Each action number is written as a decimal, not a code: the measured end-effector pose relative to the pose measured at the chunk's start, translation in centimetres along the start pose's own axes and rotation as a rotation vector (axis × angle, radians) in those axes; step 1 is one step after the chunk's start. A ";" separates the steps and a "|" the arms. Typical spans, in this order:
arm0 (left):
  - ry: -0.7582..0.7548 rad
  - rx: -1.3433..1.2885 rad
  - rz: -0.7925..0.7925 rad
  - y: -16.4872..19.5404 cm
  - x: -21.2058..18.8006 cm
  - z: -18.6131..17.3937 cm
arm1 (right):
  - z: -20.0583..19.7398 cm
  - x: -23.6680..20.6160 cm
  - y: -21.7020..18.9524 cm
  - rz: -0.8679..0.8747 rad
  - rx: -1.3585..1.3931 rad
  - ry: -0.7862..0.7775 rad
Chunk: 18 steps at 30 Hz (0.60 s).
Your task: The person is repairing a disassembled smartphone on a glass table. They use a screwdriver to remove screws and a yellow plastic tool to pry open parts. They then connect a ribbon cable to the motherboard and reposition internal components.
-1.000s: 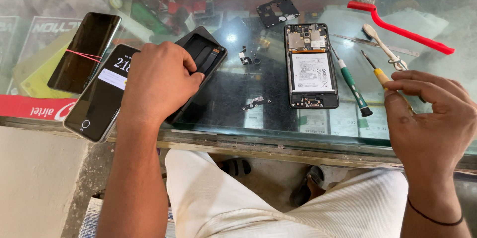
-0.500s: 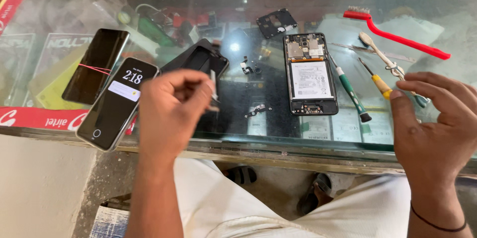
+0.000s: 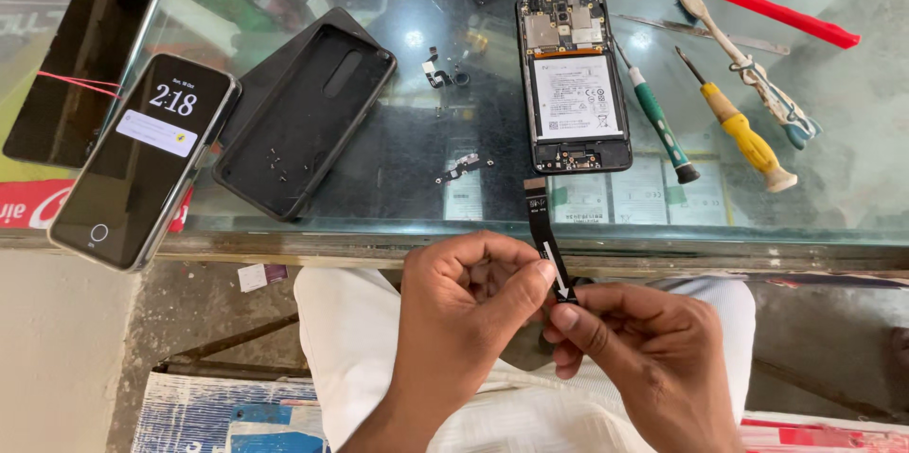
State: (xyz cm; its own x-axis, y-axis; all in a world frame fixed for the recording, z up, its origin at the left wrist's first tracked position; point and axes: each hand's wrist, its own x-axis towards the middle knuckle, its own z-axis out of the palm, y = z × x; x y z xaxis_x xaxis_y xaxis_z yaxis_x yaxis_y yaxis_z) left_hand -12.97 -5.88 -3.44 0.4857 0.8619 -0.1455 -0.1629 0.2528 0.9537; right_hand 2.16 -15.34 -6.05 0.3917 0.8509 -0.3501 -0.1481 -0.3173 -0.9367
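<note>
I pinch a thin black flat ribbon cable (image 3: 547, 243) between both thumbs and forefingers: my left hand (image 3: 469, 306) grips its lower part, my right hand (image 3: 632, 344) clamps the bottom end. It stands upright just off the glass counter's (image 3: 833, 197) near edge, over my lap. Too sharp a bend could crease the strip, and a slip would likely drop it to the floor. The opened phone with its white battery (image 3: 574, 84) lies just beyond the edge; the green-handled screwdriver (image 3: 658, 117) and yellow-handled screwdriver (image 3: 743, 131) crowd its right, the black phone case (image 3: 308, 117) its left. Bare glass between them leaves room.
</note>
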 end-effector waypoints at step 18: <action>0.147 0.252 0.149 0.6 1.2 0.5 | -0.7 -0.5 2.4 -0.058 -0.064 -0.023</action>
State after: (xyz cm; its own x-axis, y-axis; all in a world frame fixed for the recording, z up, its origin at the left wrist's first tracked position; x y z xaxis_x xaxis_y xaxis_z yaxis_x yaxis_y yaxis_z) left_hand -12.09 -4.85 -2.88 0.3402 0.9402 -0.0183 0.0036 0.0181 0.9998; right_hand 2.26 -16.81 -8.18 0.3765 0.8778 -0.2961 -0.0674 -0.2928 -0.9538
